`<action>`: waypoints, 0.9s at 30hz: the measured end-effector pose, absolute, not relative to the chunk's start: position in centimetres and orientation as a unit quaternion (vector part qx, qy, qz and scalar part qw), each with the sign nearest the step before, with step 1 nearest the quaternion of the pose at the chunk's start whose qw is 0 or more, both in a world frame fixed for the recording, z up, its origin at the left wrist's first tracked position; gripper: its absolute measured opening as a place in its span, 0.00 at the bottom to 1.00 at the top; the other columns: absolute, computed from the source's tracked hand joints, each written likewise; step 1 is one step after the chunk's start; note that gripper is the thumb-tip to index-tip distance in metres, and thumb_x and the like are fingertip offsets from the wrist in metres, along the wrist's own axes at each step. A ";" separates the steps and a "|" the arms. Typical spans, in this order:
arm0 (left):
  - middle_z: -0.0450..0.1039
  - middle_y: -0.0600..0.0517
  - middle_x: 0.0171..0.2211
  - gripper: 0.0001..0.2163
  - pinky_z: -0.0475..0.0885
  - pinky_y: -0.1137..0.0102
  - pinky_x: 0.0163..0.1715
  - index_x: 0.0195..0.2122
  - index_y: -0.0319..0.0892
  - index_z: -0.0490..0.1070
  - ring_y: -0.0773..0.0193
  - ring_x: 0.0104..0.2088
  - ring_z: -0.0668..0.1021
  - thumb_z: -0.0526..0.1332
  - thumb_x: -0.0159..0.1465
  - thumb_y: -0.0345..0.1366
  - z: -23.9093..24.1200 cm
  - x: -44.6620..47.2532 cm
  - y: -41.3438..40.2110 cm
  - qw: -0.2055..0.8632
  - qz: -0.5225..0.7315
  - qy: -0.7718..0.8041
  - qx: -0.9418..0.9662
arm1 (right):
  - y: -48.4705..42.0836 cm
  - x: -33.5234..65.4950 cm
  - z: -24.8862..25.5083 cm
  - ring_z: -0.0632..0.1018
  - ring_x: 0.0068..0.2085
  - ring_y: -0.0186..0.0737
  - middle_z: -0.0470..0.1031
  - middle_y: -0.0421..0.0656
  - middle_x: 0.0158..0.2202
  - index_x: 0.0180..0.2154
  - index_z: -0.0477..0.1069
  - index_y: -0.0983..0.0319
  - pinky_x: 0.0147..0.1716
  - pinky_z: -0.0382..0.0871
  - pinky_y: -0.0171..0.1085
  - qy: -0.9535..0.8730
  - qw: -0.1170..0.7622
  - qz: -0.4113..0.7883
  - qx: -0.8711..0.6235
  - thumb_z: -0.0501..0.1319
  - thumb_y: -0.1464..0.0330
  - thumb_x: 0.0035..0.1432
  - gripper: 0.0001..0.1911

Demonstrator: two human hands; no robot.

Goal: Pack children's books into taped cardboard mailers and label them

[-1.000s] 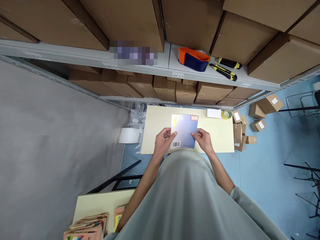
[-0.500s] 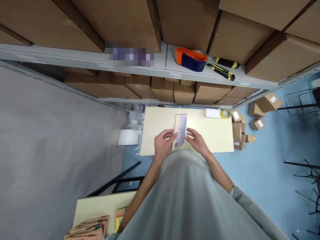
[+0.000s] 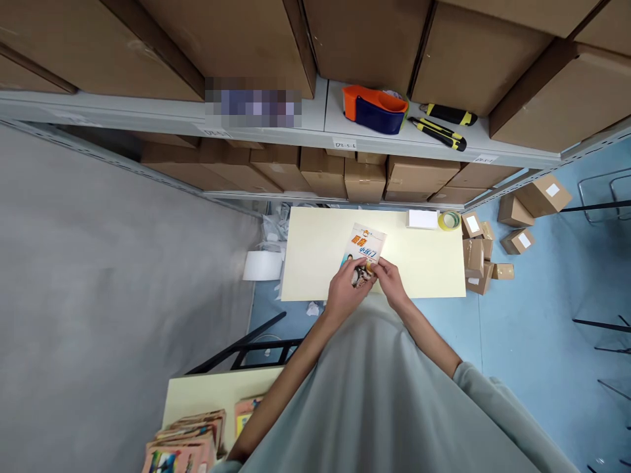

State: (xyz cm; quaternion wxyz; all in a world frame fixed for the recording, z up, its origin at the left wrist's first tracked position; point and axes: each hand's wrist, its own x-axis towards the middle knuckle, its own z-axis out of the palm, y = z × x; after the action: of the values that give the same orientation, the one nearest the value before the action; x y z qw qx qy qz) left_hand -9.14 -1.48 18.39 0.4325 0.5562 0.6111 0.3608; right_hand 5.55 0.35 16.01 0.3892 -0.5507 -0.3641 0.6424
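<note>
A small paperback book (image 3: 367, 244) with a white cover, orange and blue lettering and a picture lies between both hands, above the pale yellow table (image 3: 315, 263). My left hand (image 3: 347, 289) is closed on its lower left part, fingers across the cover. At the lower right edge my right hand (image 3: 389, 281) pinches the book, thumb on the front. The hands nearly meet at the book's bottom and hide some of the cover.
On the table's far side are a white box (image 3: 422, 219) and a tape roll (image 3: 449, 221). Cartons (image 3: 474, 256) lie on the floor to the right. The shelf ahead holds a tape dispenser (image 3: 374, 110) and utility knives (image 3: 438, 133). Behind left, stacked books (image 3: 185, 447) rest on another table.
The book has been turned over from its barcode side to its picture cover. My right hand, beside the book before, now grips it. My left hand has shifted right.
</note>
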 end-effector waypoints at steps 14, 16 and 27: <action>0.85 0.45 0.42 0.26 0.79 0.57 0.52 0.46 0.41 0.81 0.51 0.47 0.84 0.70 0.61 0.59 14.9 -10.8 -1.1 0.559 0.380 0.638 0.369 | 1.3 12.0 15.4 0.84 0.51 0.51 0.87 0.42 0.48 0.47 0.82 0.58 0.55 0.77 0.45 -0.284 0.389 0.713 -0.510 0.68 0.54 0.59 0.19; 0.85 0.45 0.42 0.25 0.79 0.57 0.52 0.47 0.41 0.81 0.51 0.46 0.85 0.71 0.60 0.58 15.1 -10.3 -1.5 0.553 0.391 0.640 0.363 | 1.4 12.6 14.8 0.83 0.53 0.51 0.87 0.42 0.49 0.49 0.82 0.57 0.57 0.76 0.47 -0.301 0.382 0.718 -0.498 0.69 0.54 0.59 0.20; 0.87 0.49 0.44 0.05 0.75 0.51 0.62 0.37 0.47 0.84 0.52 0.55 0.83 0.67 0.66 0.38 16.0 -8.2 -2.8 0.374 0.405 0.621 0.557 | -0.2 17.7 13.2 0.71 0.70 0.51 0.80 0.40 0.62 0.39 0.87 0.51 0.72 0.62 0.53 -0.485 0.408 0.620 -0.463 0.68 0.67 0.60 0.09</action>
State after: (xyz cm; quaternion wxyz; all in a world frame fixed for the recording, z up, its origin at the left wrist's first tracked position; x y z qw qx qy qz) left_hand -8.16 -2.81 16.00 0.3744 0.5567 0.6214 0.4047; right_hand 17.65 -0.22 13.24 0.4078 -0.4629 -0.4845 0.6201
